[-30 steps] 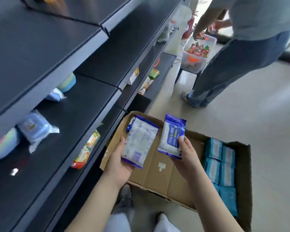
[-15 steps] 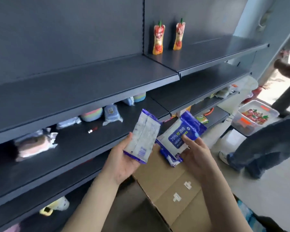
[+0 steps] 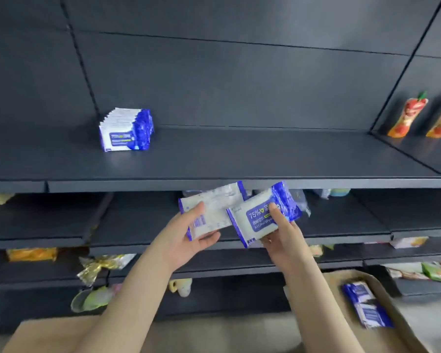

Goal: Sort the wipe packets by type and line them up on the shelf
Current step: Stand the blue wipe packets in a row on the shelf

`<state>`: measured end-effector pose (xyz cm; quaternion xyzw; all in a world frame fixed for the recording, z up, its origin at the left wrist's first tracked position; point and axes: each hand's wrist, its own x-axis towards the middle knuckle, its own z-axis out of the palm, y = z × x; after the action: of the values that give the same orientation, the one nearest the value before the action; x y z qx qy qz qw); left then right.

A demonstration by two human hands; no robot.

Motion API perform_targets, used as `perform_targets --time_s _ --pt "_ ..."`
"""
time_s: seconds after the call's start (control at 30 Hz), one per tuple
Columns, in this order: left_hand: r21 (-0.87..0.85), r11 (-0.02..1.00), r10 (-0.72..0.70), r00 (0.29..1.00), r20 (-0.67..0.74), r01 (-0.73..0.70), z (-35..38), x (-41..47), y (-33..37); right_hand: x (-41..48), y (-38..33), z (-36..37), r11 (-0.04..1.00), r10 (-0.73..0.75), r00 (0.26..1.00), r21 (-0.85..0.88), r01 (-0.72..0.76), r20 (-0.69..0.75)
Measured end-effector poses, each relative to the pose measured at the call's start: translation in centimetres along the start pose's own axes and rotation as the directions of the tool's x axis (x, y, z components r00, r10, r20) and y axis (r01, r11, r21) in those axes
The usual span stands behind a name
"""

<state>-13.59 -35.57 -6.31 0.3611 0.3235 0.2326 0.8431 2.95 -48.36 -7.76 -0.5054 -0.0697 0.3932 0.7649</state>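
My left hand (image 3: 189,235) grips a white wipe packet (image 3: 214,207) with blue edges, its printed back facing me. A blue-and-white alcohol wipe packet (image 3: 262,212) marked 75% is pinched in my right hand (image 3: 283,233), front side up. Both packets are held just below the front lip of the dark upper shelf (image 3: 239,159). On that shelf, at the left, a row of several matching blue-and-white packets (image 3: 126,129) stands upright. More such packets (image 3: 364,304) lie in a cardboard box (image 3: 405,327) at the lower right.
Two red-and-orange pouches (image 3: 407,118) stand on the neighbouring shelf at the right. Lower shelves hold scattered snack packs (image 3: 32,253), a gold-wrapped item (image 3: 99,266) and other small goods. A second cardboard flap (image 3: 49,335) shows at the bottom left.
My view has risen from the box on the floor to the upper shelf. Both hands lifted their packets from over the box to just below the shelf lip.
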Motion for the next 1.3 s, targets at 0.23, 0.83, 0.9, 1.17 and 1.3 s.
perform_targets --time_s 0.23,0.83,0.9,1.17,1.3 --pt "0.093 0.992 0.092 0.989 -0.117 -0.081 -8.8 -2.1 7.3 0.1 4.4 10.4 0.999 -0.018 0.999 0.037 0.017 0.043" --pt "0.553 0.787 0.496 0.814 -0.303 -0.273 -18.8 8.9 21.0 14.5 4.5 24.8 0.994 0.001 0.99 -0.11 0.015 0.143" --pt "0.681 0.67 0.571 0.791 -0.22 -0.294 -19.8 10.8 21.7 16.9 4.6 25.6 0.987 0.003 0.99 -0.158 0.021 0.144" --pt "0.927 0.31 0.515 0.857 0.024 -0.212 -24.2 14.5 23.6 22.9 6.0 27.2 0.969 0.009 0.984 -0.243 0.035 0.179" --pt "0.97 0.186 0.496 0.867 0.045 -0.156 -25.6 15.6 24.8 23.7 6.3 27.9 0.96 -0.013 0.975 -0.269 0.074 0.222"
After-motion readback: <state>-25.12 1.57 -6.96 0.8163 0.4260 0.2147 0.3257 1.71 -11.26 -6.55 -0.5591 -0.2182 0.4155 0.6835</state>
